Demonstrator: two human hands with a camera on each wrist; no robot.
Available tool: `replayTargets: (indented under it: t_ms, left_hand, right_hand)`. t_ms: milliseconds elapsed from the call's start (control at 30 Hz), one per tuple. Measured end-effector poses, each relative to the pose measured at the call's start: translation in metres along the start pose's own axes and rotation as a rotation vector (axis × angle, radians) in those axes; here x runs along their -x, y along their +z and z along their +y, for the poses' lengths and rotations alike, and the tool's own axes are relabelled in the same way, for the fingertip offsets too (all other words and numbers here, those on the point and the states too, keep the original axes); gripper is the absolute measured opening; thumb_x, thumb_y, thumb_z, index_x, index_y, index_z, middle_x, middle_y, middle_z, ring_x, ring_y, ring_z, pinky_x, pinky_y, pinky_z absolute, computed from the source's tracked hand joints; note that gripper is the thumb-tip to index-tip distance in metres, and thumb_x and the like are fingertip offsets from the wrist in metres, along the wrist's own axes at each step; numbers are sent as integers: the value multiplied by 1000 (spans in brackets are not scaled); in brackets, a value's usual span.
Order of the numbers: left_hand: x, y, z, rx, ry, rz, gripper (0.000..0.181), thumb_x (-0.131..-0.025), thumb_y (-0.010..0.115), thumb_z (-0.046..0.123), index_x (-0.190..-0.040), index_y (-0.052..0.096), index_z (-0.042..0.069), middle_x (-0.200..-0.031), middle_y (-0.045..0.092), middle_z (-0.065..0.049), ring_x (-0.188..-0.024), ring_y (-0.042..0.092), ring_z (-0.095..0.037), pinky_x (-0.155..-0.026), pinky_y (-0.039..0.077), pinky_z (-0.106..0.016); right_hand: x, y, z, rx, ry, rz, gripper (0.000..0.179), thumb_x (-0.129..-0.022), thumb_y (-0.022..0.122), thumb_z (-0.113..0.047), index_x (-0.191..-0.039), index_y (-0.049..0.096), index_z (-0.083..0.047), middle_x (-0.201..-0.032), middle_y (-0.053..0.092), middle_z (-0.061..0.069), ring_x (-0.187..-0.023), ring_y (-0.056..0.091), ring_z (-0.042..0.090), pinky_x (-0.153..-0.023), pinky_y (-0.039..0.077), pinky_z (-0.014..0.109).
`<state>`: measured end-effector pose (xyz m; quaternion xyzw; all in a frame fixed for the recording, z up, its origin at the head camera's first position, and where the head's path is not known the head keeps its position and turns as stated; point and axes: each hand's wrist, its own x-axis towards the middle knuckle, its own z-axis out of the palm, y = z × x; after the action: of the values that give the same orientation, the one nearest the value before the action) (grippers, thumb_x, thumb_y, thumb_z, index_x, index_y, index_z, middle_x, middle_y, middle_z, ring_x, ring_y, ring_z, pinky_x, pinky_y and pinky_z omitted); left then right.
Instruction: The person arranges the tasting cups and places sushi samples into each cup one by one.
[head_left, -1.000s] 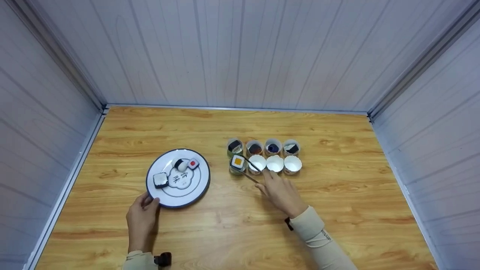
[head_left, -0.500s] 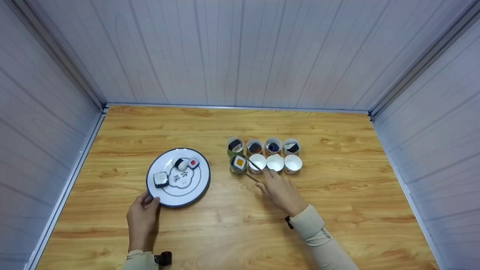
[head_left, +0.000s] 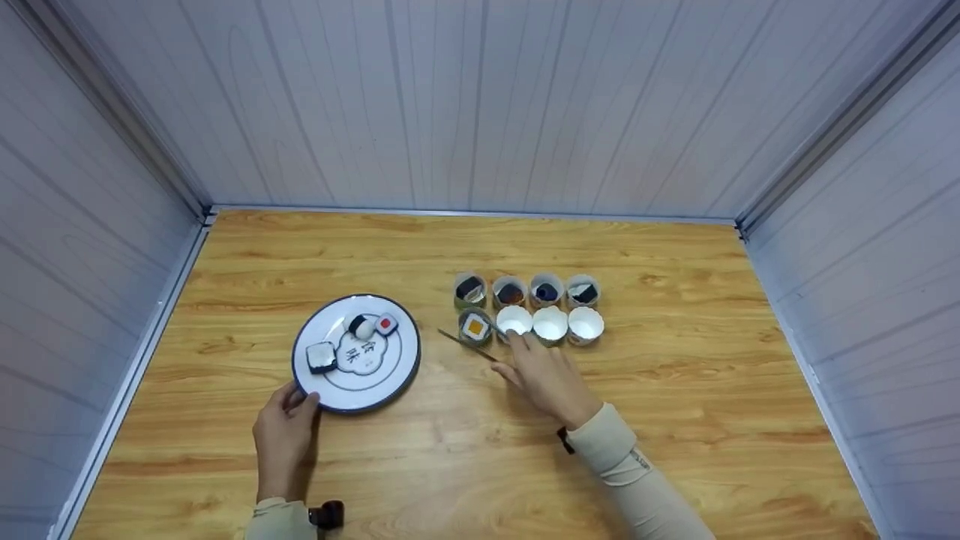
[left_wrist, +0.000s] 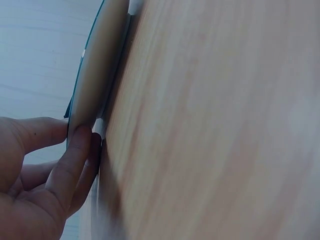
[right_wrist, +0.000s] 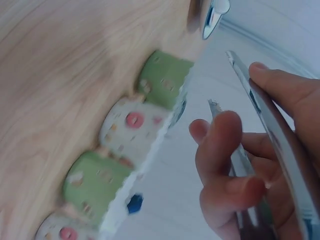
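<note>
My left hand [head_left: 285,439] pinches the near-left rim of a white plate [head_left: 360,394] with a blue edge; in the left wrist view the thumb lies on the rim and the fingers [left_wrist: 70,170] reach beneath. On the plate are a dark-sided white block [head_left: 322,358], a black-and-white piece [head_left: 361,328] and a toy sushi piece with a red dot [head_left: 386,325]. My right hand [head_left: 546,379] holds metal tongs [right_wrist: 275,125], their serrated tips spread apart. Between those tips, in the front-left paper cup [head_left: 475,342], sits a white toy sushi piece with a yellow square [head_left: 475,326].
Two rows of paper cups stand right of the plate. Back-row cups [head_left: 547,291] hold dark pieces; the other front cups [head_left: 585,325] show white insides. Green and patterned cup sides [right_wrist: 132,125] appear in the right wrist view. Pale walls [head_left: 480,105] enclose the wooden table [head_left: 450,465].
The yellow-square piece has gone from between the tong tips down into the front-left cup. The tongs have spread wide, and my right hand has shifted slightly left. The left hand stays at the plate.
</note>
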<state>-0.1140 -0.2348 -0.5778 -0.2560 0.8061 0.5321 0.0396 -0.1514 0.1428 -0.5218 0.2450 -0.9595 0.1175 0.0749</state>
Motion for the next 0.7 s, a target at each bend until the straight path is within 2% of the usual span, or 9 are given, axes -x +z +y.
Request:
replayTargets:
  t_ms: [167, 300, 467, 567, 700]
  left_hand:
    - [0, -1, -1, -9, 11, 4, 55, -102, 58, 20, -147, 41, -6, -136, 54, -29, -122, 56, -38, -102, 48, -47]
    - [0, 0, -2, -14, 30, 11, 54, -102, 58, 19, -146, 42, -7, -135, 55, -29, -121, 57, -39, -101, 49, -47]
    - [0, 1, -1, -10, 41, 16, 53, -102, 58, 17, -145, 42, -8, -134, 56, -29, -118, 59, -38, -99, 50, -45]
    - [0, 1, 0, -2, 21, 12, 53, -102, 58, 17, -146, 42, -7, -135, 55, -30, -120, 58, -39, -100, 50, -46]
    - [-1, 1, 0, 5, -10, 8, 54, -102, 58, 18, -147, 41, -6, -136, 54, -30, -121, 56, -40, -101, 48, -48]
  right_hand:
    - [-16, 6, -19, -2, -57, -38, 55, -102, 55, -43, -134, 54, 2, -103, 65, 15, -66, 63, 26, -53, 56, 39]
    - [-30, 14, -35, 24, -85, -61, 51, -103, 54, -43, -130, 56, 0, -101, 66, 13, -67, 64, 27, -50, 55, 39]
    - [-45, 28, -50, 58, -66, -86, 47, -102, 56, -43, -127, 59, -3, -100, 68, 12, -64, 63, 27, -44, 50, 37]
    - [-52, 35, -56, 94, -67, -66, 42, -101, 59, -42, -119, 62, -5, -94, 67, 10, -60, 61, 25, -42, 47, 35]
    - [-58, 43, -62, 160, -78, -17, 39, -98, 63, -42, -113, 64, -6, -92, 67, 8, -62, 63, 24, -46, 50, 36]
